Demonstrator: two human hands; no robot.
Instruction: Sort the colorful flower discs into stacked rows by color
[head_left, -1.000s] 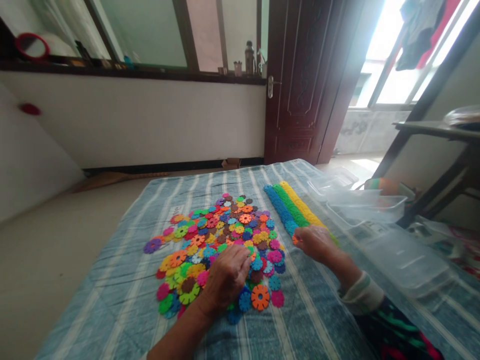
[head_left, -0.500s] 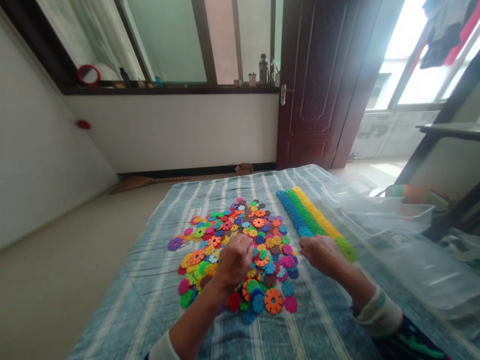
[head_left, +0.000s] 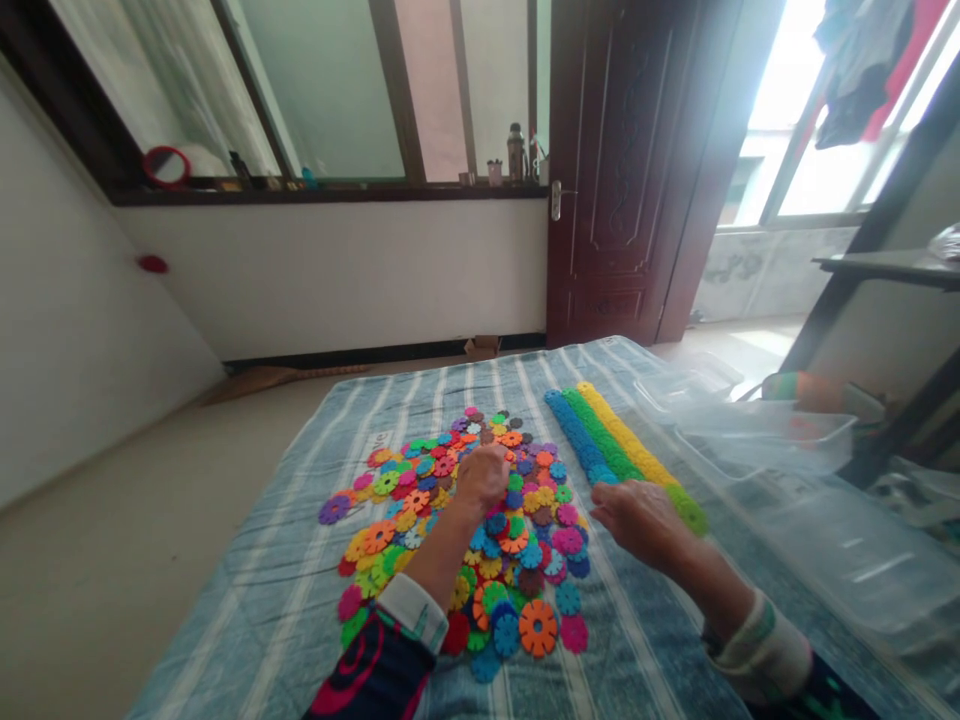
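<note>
A broad heap of colorful notched discs [head_left: 538, 628] lies on the striped cloth. My left hand [head_left: 482, 477] is over the upper middle of this heap, its fingers bent together; whatever is between them is too small to make out. To the right lie three rows of overlapping discs, one blue [head_left: 576, 430], one green [head_left: 604, 435] and one yellow [head_left: 626, 435] with a lime-green near end. My right hand [head_left: 637, 515] is closed at the near end of the blue row, its fingertips by the last blue discs. Its fingers hide what they hold, if anything.
Clear plastic boxes [head_left: 772, 432] and a flat clear lid or tray [head_left: 862, 550] stand along the right side. The striped cloth [head_left: 262, 600] ends at a far edge before a dark red door [head_left: 615, 180]. A dark shelf [head_left: 892, 268] juts in at right.
My left hand has moved forward over the heap, toward its far part, and more of the left sleeve shows. My right hand stays by the blue row. The whole view has shifted slightly.
</note>
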